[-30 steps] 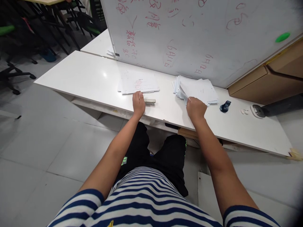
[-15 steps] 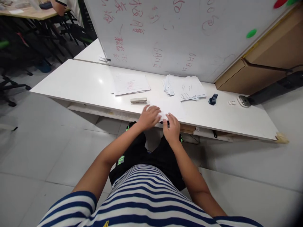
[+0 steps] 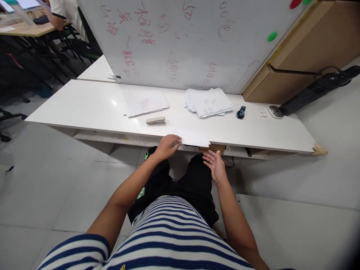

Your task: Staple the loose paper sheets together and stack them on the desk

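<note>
A white sheet of paper (image 3: 195,138) lies at the front edge of the table and juts slightly past it. My left hand (image 3: 168,146) is at its left end, with the fingers closed on that edge; the thumb is hidden. Just below the sheet's right corner, apart from it, is my right hand (image 3: 215,165), its fingers spread and nothing in it. A beige stapler (image 3: 156,121) rests on the table beyond my left hand. Behind it is a stack of papers (image 3: 147,103) with red writing. Another, more uneven paper pile (image 3: 210,103) lies farther right.
A whiteboard (image 3: 168,45) stands along the back of the white table (image 3: 70,108). To the right are a dark blue object (image 3: 241,112), a white round-ended case (image 3: 275,111), a black bottle (image 3: 312,93) and cardboard boxes (image 3: 281,84). A person (image 3: 67,15) sits at another table.
My right hand has come away from the paper, down and to the right, and its fingers have spread. My left hand stays at the sheet's left end. The view has shifted somewhat.
</note>
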The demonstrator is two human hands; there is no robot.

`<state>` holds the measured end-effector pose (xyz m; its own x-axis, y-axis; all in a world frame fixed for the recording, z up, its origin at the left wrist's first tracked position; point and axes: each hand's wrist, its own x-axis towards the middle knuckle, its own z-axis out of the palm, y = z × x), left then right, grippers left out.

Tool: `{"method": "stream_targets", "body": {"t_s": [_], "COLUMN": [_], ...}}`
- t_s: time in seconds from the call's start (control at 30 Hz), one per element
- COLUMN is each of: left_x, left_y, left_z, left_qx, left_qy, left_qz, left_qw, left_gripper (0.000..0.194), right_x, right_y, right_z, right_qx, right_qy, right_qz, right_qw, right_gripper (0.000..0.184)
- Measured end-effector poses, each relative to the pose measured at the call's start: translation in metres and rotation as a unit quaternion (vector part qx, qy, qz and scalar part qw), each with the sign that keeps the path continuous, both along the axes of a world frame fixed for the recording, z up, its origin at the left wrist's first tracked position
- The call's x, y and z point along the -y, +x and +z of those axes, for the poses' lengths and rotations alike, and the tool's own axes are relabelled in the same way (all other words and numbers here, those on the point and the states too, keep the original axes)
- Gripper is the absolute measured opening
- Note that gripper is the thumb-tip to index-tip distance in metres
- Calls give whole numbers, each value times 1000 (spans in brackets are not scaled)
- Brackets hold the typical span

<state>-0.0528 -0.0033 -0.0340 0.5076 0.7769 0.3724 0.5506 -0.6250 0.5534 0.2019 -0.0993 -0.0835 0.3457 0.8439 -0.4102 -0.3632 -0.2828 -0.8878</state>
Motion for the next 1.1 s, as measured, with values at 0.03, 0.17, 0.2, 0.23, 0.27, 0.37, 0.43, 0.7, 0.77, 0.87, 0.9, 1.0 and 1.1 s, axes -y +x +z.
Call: {"method": "stream_targets", "body": {"t_s": [0.03,0.17,0.2,0.23,0.27,0.37,0.43,0.7,0.77,0.87,0.9,1.0,1.1], "left_x": [1,4,4,5,5,6,7,16,18,15,12,-4,-23], "left_y": [-5,-18,-19,-21,-22,-24,-24,9,19,24,23,9,-14], "left_z": [0,4,5,6,8,12,14,16,12,7,7,12,22], "left_qx": [14,2,-7,-11,-10,-1,-10,-151,-135,-60,-14,180,353], "left_qy": [-12,-52,-70,-89,-107,-141,-150,-57,-47,-48,-55,-103,-155], "left_qz": [-3,-7,-9,-9,-9,-7,-4,-7,-18,19,59,196,270], "left_qw": [1000,999,997,996,994,990,989,987,990,997,997,959,882], "left_gripper": [13,8,8,8,9,16,30,66,42,25,24,22,23], "right_x": [-6,-29,-32,-34,-36,-35,-33,-25,-22,-18,-17,-14,-10], "right_y": [0,-5,-6,-7,-7,-7,-7,-21,-25,-26,-26,-23,-20], "right_z": [3,8,8,7,7,4,3,6,9,13,13,13,9], "right_qx": [-26,-55,-50,-43,-37,-23,-8,77,111,151,150,122,94], "right_qy": [3,16,16,16,16,24,31,50,56,63,64,65,60], "right_qz": [14,63,76,89,99,107,100,67,80,86,80,57,46], "right_qw": [1000,996,996,995,994,994,995,994,989,983,983,989,993], "right_gripper": [63,46,43,40,39,36,35,44,48,52,52,50,49]}}
